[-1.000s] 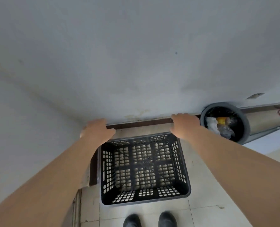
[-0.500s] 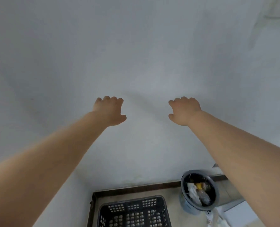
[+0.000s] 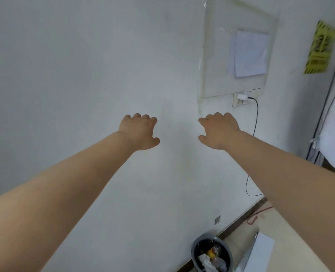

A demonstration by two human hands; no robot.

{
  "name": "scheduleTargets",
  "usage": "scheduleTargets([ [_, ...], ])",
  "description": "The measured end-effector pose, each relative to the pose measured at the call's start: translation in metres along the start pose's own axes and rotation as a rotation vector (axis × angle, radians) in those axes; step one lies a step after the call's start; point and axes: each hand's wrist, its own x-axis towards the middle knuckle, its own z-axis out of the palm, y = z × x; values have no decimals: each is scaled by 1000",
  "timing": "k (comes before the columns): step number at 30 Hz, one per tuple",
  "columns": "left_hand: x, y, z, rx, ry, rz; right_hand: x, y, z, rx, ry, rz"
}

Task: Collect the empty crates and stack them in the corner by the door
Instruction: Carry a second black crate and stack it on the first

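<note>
Mostly bare white wall (image 3: 84, 75), with a clear plastic sleeve (image 3: 237, 48) holding paper, a yellow notice (image 3: 319, 48) and a plugged socket (image 3: 243, 98) at right. Low right, tan floor (image 3: 280, 222) and a grey bin (image 3: 211, 254), cut by the bottom edge. Left hand (image 3: 140, 132) and right hand (image 3: 219, 131) raised, fingers loosely spread, holding nothing. Crate gone from view since half a second ago; view swung rightward.

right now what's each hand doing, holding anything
Left hand: open, fingers loosely curled, holding nothing.
Right hand: open, fingers loosely curled, holding nothing.
</note>
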Motion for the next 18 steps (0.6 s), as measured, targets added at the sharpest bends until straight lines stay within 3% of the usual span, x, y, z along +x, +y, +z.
scheduleTargets([
  [8,18,88,-39,-86,153,320,-98,66,-25,-31,-52,308],
  [18,-1,266,-114,-200,320,783,-268,165,-51,-186,-174,741],
])
